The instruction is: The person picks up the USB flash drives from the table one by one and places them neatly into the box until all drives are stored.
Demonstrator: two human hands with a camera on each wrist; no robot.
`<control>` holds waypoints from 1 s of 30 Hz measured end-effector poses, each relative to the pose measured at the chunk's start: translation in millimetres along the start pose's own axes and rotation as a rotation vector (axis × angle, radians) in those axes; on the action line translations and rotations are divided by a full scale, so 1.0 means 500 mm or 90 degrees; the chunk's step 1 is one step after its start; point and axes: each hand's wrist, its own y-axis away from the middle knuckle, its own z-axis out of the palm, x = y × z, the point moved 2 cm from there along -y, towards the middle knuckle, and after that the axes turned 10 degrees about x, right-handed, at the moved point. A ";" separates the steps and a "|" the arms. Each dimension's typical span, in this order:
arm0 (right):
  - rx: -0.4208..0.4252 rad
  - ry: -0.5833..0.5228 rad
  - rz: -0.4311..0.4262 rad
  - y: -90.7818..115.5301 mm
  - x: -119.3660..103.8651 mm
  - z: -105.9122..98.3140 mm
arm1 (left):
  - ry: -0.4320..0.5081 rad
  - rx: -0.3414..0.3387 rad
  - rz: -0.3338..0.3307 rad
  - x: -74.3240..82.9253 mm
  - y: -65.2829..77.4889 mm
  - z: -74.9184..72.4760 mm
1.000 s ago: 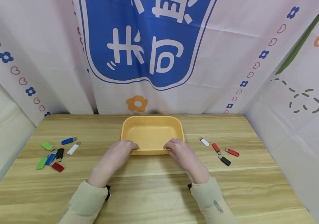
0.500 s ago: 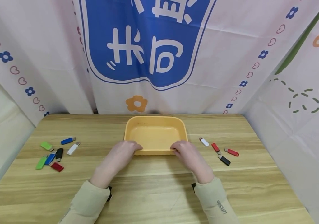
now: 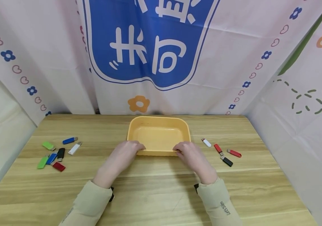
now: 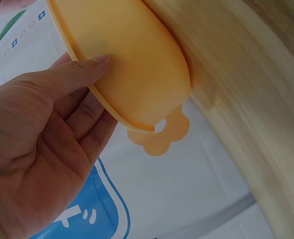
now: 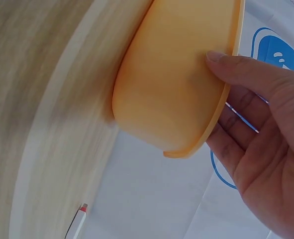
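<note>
A yellow rectangular tray [image 3: 158, 138] with raised walls stands at the back middle of the wooden table, with nothing in it. My left hand [image 3: 121, 158] pinches its near rim toward the left corner. In the left wrist view the thumb lies on the tray's outer wall [image 4: 137, 55] and the fingers pass over the rim to the inside. My right hand [image 3: 193, 158] pinches the same rim toward the right corner. The right wrist view shows that thumb against the outer wall [image 5: 166, 74], fingers curled behind the rim.
On the left lie several USB sticks, among them a white one [image 3: 74, 148], a black one [image 3: 61, 154] and a dark red one [image 3: 58, 166]. More rest on the right: a white one [image 3: 206, 142], red ones and a black one [image 3: 227, 161]. A printed curtain [image 3: 110, 100] hangs behind the table.
Both hands have moved the tray a little to the right along the back of the table, mostly in the first half second. Their grip on the rim is unchanged.
</note>
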 end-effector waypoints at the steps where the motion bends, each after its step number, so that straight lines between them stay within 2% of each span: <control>1: -0.002 -0.003 0.003 0.000 0.000 -0.001 | 0.002 0.000 -0.003 0.000 0.000 0.000; 5: -0.007 -0.010 0.011 0.002 0.000 -0.001 | 0.017 -0.002 -0.016 0.001 0.002 -0.001; 9: -0.005 -0.016 0.009 0.003 0.002 0.001 | 0.053 -0.020 -0.030 -0.002 0.000 -0.008; 14: 0.002 -0.019 0.003 0.006 0.005 0.001 | 0.126 -0.058 -0.084 -0.013 -0.002 -0.027; 18: 0.000 -0.024 0.002 0.006 0.005 0.000 | 0.157 -0.063 -0.119 -0.023 -0.001 -0.041; 20: -0.002 -0.024 0.003 0.006 0.005 0.000 | 0.157 -0.053 -0.126 -0.027 0.000 -0.047; 30: -0.004 -0.022 0.011 0.005 0.003 0.001 | 0.111 0.050 -0.134 -0.051 0.001 -0.062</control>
